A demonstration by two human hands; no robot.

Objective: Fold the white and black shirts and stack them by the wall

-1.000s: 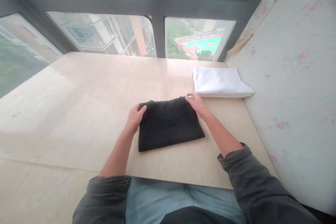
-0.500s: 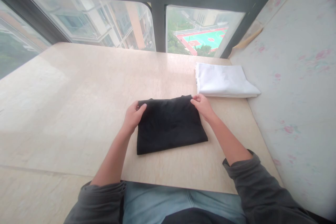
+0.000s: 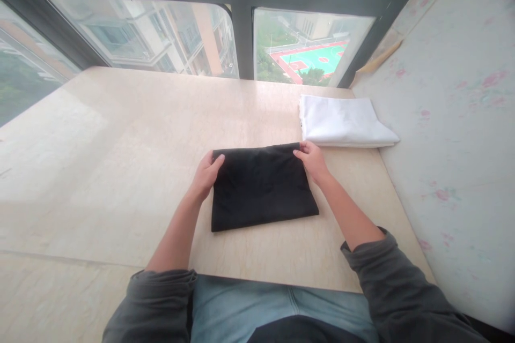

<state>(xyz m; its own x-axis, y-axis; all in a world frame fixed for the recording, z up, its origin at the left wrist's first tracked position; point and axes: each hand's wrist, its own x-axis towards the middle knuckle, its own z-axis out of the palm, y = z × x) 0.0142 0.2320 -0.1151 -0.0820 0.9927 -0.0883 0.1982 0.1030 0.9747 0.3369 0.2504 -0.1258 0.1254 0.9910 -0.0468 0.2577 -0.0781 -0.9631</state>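
Note:
A folded black cloth garment [image 3: 263,187] lies on the pale stone ledge [image 3: 120,171] in front of me; its exact kind does not show. My left hand [image 3: 207,171] pinches its far left corner, thumb on top and fingers behind the edge. At the far right corner, my right hand [image 3: 313,162] grips the same cloth between thumb and fingers. The far edge runs nearly straight between both hands, while the near edge rests on the ledge. Just beyond my right hand sits a folded white cloth [image 3: 341,120].
Along the far side of the ledge stands a dark window frame [image 3: 243,37] with glass panes. A wall with flowered paper [image 3: 454,150] rises on the right. The ledge's front edge runs by my legs in blue jeans [image 3: 241,305].
The far edge of the black cloth has become straighter and slightly wider, and its bumps are gone. My right hand has shifted slightly right. Both hands keep their hold.

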